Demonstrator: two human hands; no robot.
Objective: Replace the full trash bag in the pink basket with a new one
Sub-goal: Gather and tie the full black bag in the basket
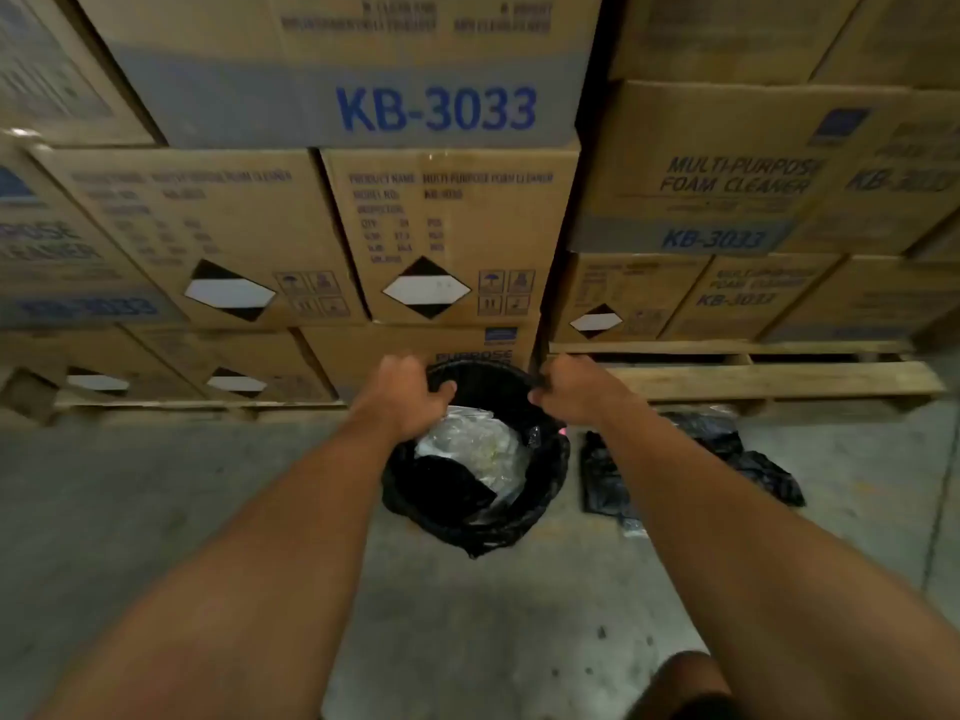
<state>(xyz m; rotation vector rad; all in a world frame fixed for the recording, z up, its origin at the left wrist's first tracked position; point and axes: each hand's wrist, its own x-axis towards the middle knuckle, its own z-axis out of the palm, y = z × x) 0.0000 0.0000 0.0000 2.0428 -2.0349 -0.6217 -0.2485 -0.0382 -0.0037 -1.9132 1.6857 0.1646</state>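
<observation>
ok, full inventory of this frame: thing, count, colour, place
trash bag: one, black, lining the basket on the floor at centre, holding clear plastic and dark waste
basket: one, pink, only a sliver shows at the bag's right edge
spare bag: one, black, crumpled on the floor right of the basket
cartons: many, brown with blue KB-3033 print, stacked behind
pallets: at least two, bare wood, under the stacks
floor: grey concrete
left hand: gripping the bag's rim on the left
right hand: gripping the bag's rim on the right
</observation>
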